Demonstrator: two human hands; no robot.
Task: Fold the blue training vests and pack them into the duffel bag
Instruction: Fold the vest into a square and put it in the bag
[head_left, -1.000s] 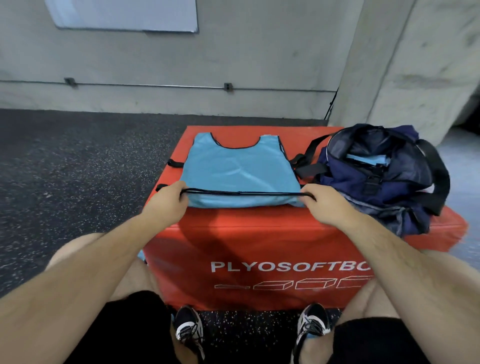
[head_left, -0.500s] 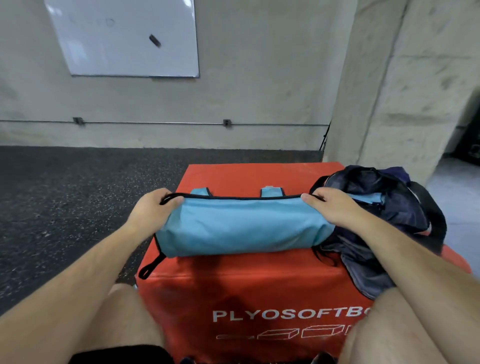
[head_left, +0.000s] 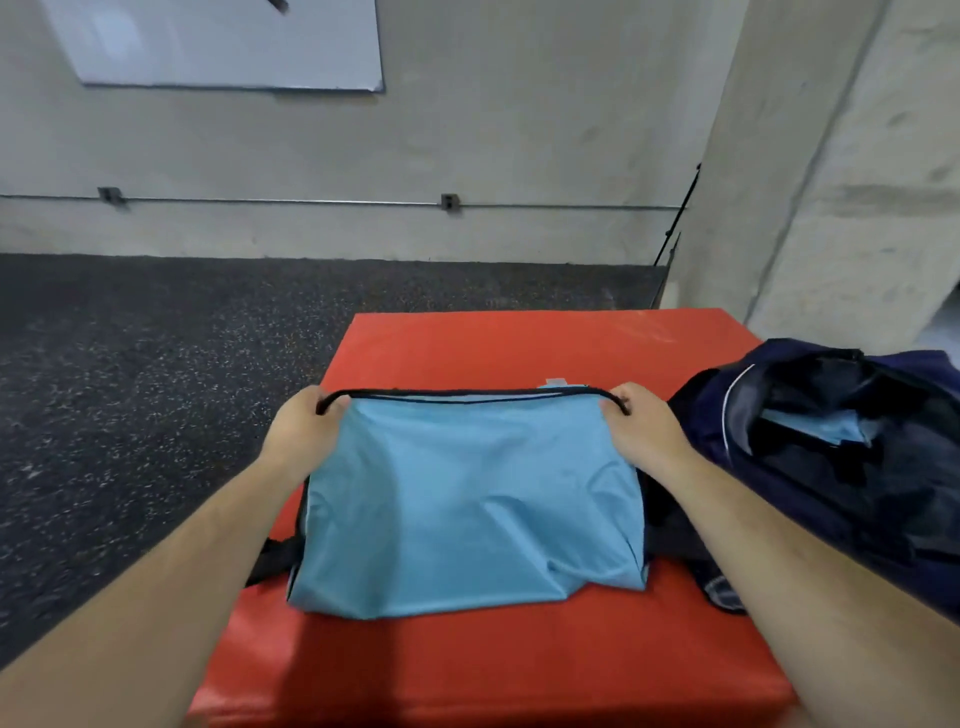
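I've carried the vest's (head_left: 467, 509) black-trimmed hem further toward 12 o'clock, almost covering its shoulder straps.
My left hand (head_left: 298, 436) at 9 o'clock and right hand (head_left: 641, 431) at 3 o'clock each pinch a hem corner, fingers curled round the trim. The vest lies doubled on the red tabletop (head_left: 519, 343), with the open duffel bag (head_left: 857, 519) just beside it at 3 o'clock.

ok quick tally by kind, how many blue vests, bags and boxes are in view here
blue vests: 2, the folded vest gripped by the left hand and right hand, and the packed vest, partly seen inside the bag
duffel bag: 1
red box: 1
total: 4
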